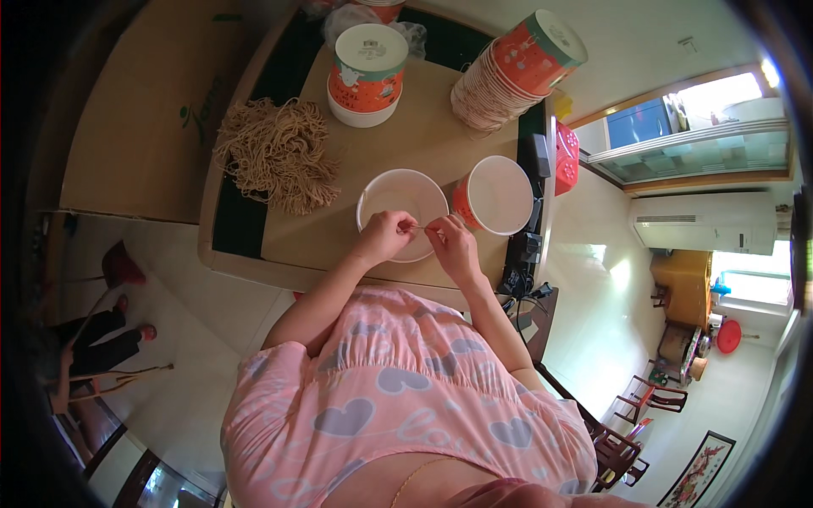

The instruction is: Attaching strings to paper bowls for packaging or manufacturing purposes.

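While pinched at both ends, thin pale strand (421, 227) stretched level between left hand (385, 235) and right hand (453, 245), directly above white paper bowl (403, 203). Left fingers (408, 225) curled tight, thumb and forefinger closed on one end of strand. Right fingers (434, 230) likewise pinched shut on other end, remaining fingers folded in. Hands close together, knuckles nearly facing, both hovering over near rim of bowl; whether touching rim, cannot tell. Bowl standing upright on bench (432, 127), apparently empty or nearly so, contents too pale to make out. Just right of bowl, orange paper cup with white inside (495, 195), tipped toward camera, close beside right hand. Farther back on bench, lidded orange-and-white tub (367, 72) standing upright, and tilted stack of nested orange cups (508, 76) leaning toward right edge. Heap of tan dried noodles (278, 154) lying on left part of bench, well apart from hands. Red basket (566, 157) just past right edge of bench. Large brown cardboard sheet (135, 127) to left of bench. Pink dress with grey hearts (398, 406) filling lower middle of view, forearms rising from it toward bowl.
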`<state>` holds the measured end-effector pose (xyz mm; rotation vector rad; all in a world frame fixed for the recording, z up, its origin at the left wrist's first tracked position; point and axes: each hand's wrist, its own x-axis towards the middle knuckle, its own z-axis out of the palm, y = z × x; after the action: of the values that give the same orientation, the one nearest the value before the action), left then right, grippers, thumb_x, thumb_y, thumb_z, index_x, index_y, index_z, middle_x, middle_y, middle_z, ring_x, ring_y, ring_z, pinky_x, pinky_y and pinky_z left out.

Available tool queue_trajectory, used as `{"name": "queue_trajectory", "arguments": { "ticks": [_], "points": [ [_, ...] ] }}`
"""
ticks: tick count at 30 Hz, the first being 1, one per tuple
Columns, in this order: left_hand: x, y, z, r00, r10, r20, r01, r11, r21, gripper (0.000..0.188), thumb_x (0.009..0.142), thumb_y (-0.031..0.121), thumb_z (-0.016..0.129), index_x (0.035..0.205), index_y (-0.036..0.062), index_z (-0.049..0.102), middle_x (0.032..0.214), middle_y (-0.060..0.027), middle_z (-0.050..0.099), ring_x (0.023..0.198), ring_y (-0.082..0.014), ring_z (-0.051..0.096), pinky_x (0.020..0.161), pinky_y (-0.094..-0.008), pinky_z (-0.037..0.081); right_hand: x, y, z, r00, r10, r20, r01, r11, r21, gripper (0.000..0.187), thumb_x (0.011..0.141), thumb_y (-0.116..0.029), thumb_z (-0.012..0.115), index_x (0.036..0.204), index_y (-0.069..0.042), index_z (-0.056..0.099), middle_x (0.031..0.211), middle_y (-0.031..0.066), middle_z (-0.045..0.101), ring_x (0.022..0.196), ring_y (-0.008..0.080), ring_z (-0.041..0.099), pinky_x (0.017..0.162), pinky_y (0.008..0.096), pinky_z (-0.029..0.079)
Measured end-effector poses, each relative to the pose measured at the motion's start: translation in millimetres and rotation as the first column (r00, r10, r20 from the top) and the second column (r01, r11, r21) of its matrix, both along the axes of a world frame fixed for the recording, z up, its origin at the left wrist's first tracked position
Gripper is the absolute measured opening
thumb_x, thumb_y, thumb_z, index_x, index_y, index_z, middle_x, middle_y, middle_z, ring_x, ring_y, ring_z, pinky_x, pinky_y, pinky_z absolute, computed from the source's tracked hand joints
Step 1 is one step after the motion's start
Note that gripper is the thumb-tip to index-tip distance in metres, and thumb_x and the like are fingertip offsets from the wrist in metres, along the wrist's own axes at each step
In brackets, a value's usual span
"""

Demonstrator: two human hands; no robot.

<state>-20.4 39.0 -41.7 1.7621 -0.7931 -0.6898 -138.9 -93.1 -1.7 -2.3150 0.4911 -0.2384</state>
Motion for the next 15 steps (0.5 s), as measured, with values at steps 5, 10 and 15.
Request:
{"name": "queue_trajectory", "arguments": {
  "ticks": [5, 10, 15],
  "points": [
    [-0.2, -1.6, -2.1, 0.999, 0.023, -0.029, -0.023, 1.000, -0.009, 0.013, 0.079, 0.010, 0.069, 0.090, 0.0025, 0.069, 0.075, -0.0076, 0.069, 0.065, -0.0147, 0.065, 0.062, -0.0283, 0.051, -0.2, 1.7, -0.6, 1.000, -0.002, -0.001, 0.002, 1.000, -0.011, 0.009, 0.084, -0.013, 0.063, 0.090, -0.006, 0.063, 0.086, 0.0106, 0.061, 0.070, 0.0280, 0.064, 0.062, 0.0367, 0.050],
    [0.8, -4.0, 5.6, 0.998, 0.053, 0.033, -0.053, 0.999, 0.004, 0.012, 0.082, 0.012, 0.065, 0.085, 0.0013, 0.067, 0.072, -0.0101, 0.068, 0.064, -0.0168, 0.065, 0.061, -0.0296, 0.051, -0.8, 2.2, -1.0, 1.000, -0.004, -0.002, 0.004, 1.000, -0.005, 0.008, 0.084, -0.013, 0.063, 0.088, -0.007, 0.062, 0.085, 0.0106, 0.061, 0.069, 0.0286, 0.063, 0.062, 0.0372, 0.050],
    [0.6, -4.0, 1.5, 0.993, 0.083, 0.082, -0.085, 0.996, 0.017, 0.010, 0.081, 0.012, 0.065, 0.081, 0.0013, 0.065, 0.072, -0.0126, 0.067, 0.065, -0.0239, 0.065, 0.060, -0.0334, 0.051, -0.8, 3.6, -1.0, 1.000, 0.006, -0.014, -0.006, 1.000, -0.004, 0.007, 0.084, -0.013, 0.063, 0.087, -0.007, 0.063, 0.084, 0.0106, 0.061, 0.070, 0.0290, 0.063, 0.062, 0.0373, 0.050]
  ]
}}
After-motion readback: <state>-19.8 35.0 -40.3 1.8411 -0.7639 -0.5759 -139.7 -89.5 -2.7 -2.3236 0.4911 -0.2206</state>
